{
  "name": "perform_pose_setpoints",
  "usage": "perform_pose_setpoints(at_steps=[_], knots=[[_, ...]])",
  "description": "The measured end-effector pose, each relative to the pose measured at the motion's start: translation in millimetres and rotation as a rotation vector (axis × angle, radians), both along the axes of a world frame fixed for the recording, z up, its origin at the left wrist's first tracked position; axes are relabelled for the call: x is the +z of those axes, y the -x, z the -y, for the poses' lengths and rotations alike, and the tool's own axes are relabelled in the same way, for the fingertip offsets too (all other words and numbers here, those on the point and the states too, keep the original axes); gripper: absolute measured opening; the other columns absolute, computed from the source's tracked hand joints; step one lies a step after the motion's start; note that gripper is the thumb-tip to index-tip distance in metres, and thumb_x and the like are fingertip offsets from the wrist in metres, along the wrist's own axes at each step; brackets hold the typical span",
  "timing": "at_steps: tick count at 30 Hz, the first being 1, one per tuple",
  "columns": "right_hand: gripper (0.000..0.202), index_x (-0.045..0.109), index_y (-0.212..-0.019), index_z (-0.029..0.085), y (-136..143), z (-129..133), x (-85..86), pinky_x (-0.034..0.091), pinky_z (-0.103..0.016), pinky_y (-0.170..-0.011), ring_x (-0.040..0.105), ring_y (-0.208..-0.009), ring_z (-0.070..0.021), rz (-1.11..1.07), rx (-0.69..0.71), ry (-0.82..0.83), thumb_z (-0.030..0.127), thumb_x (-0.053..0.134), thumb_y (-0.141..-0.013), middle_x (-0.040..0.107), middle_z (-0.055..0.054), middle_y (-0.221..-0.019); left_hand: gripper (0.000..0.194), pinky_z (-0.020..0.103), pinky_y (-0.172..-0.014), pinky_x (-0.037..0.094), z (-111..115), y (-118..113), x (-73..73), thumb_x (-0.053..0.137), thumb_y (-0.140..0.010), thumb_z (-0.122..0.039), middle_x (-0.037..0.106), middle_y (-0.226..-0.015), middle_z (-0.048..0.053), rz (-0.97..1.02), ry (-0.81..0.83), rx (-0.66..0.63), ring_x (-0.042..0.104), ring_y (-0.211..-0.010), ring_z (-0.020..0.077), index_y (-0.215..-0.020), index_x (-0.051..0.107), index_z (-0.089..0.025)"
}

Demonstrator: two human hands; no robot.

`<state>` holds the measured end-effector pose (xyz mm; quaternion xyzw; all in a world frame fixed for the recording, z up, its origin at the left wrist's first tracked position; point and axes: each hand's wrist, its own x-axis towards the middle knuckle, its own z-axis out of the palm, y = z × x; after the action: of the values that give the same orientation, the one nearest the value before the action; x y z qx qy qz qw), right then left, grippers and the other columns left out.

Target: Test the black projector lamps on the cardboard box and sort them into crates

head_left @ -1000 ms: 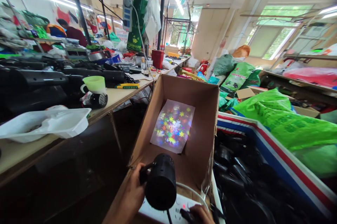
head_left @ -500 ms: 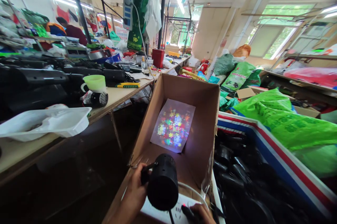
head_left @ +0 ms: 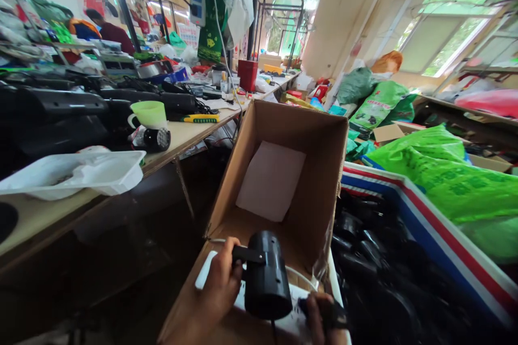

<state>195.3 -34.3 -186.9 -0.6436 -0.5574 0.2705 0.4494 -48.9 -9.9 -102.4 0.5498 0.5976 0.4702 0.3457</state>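
My left hand [head_left: 222, 276] is closed around the bracket of a black cylindrical projector lamp [head_left: 267, 275], held over the near edge of an open cardboard box [head_left: 297, 113]. A sheet of white paper [head_left: 271, 180] lies inside the box, with no light pattern on it. Below the lamp is a white power strip [head_left: 294, 310], partly hidden. My right hand [head_left: 319, 318] is closed on a black plug [head_left: 303, 304] at the right end of the strip. A thin cord runs down from the lamp.
On the left workbench [head_left: 178, 142] are a pale green mug [head_left: 149, 114], a white plastic tray [head_left: 117, 169], a yellow utility knife [head_left: 200, 118] and several black housings. To the right stands a striped bin [head_left: 429, 215] of black parts, beside green bags [head_left: 437, 172]. A person [head_left: 111, 32] is at the far left.
The coloured pattern on the paper has gone dark. My right hand has drawn the black plug rightward, and the lamp has tilted and shifted slightly right. The view has shifted a little.
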Motion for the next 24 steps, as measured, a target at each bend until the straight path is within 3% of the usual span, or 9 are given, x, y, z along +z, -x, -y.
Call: perform_pose_setpoints(at_steps=[3,6,8,11,13,18,24], knots=[[0.041,0.063,-0.082,0.017,-3.3,3.4,26.4,0.055,-0.031,-0.066,0.067,-0.074,-0.0253,-0.178,-0.022,0.192,0.057,0.056,-0.079,0.068,-0.008,-0.075,0.019,0.032,-0.067,0.043,4.8,-5.5,7.6,0.041,-0.078,-0.013,0.061,-0.079,0.006,-0.115,-0.033,-0.022,0.059,-0.075,0.0241,-0.092,0.05,-0.021],[0.04,0.063,-0.094,0.018,0.6,12.0,38.3,0.055,-0.031,-0.072,0.067,-0.082,-0.025,-0.38,0.024,0.249,0.053,0.065,-0.075,0.069,-0.009,-0.094,0.029,0.032,-0.068,0.046,8.3,-10.7,11.8,0.035,-0.074,-0.003,0.059,-0.082,0.007,-0.252,-0.084,-0.058,0.059,-0.078,0.0227,-0.092,0.049,-0.02],[0.05,0.06,-0.105,0.02,8.0,21.1,35.4,0.055,-0.029,-0.058,0.065,-0.064,-0.0196,-0.526,0.071,0.265,0.055,0.067,-0.07,0.068,-0.01,-0.1,0.034,0.031,-0.068,0.047,11.0,-15.2,11.0,0.032,-0.074,0.001,0.058,-0.083,0.007,-0.392,-0.144,-0.068,0.06,-0.077,0.0221,-0.094,0.049,-0.02],[0.083,0.044,-0.126,0.025,24.5,39.6,25.9,0.045,-0.025,-0.038,0.057,-0.045,-0.0141,-0.697,0.144,0.258,0.065,0.071,-0.057,0.067,-0.013,-0.104,0.038,0.032,-0.068,0.049,16.5,-24.6,6.3,0.029,-0.076,0.003,0.06,-0.085,0.007,-0.521,-0.199,-0.115,0.062,-0.078,0.0221,-0.099,0.05,-0.02],[0.093,0.038,-0.132,0.026,35.7,52.9,24.9,0.048,-0.026,-0.042,0.063,-0.056,-0.0193,-0.658,0.154,0.254,0.065,0.072,-0.054,0.068,-0.013,-0.103,0.038,0.033,-0.069,0.05,20.5,-30.8,3.5,0.03,-0.078,0.002,0.061,-0.091,0.008,-0.556,-0.218,-0.173,0.062,-0.081,0.0225,-0.103,0.05,-0.02],[0.081,0.045,-0.13,0.022,48.1,70.4,45.2,0.053,-0.038,-0.076,0.065,-0.093,-0.031,-0.454,0.039,0.344,0.05,0.074,-0.059,0.067,-0.012,-0.104,0.039,0.033,-0.074,0.051,26.6,-33.7,4.9,0.029,-0.076,0.002,0.061,-0.096,0.008,-0.585,-0.28,-0.258,0.062,-0.086,0.0222,-0.102,0.048,-0.02],[0.085,0.045,-0.129,0.022,40.9,63.8,61.7,0.052,-0.039,-0.08,0.064,-0.094,-0.0306,-0.53,0.094,0.34,0.045,0.08,-0.054,0.067,-0.012,-0.105,0.042,0.032,-0.075,0.047,25.9,-25.6,20.4,0.036,-0.067,0.002,0.059,-0.091,0.005,-0.338,-0.216,-0.322,0.058,-0.085,0.0208,-0.1,0.047,-0.021]])
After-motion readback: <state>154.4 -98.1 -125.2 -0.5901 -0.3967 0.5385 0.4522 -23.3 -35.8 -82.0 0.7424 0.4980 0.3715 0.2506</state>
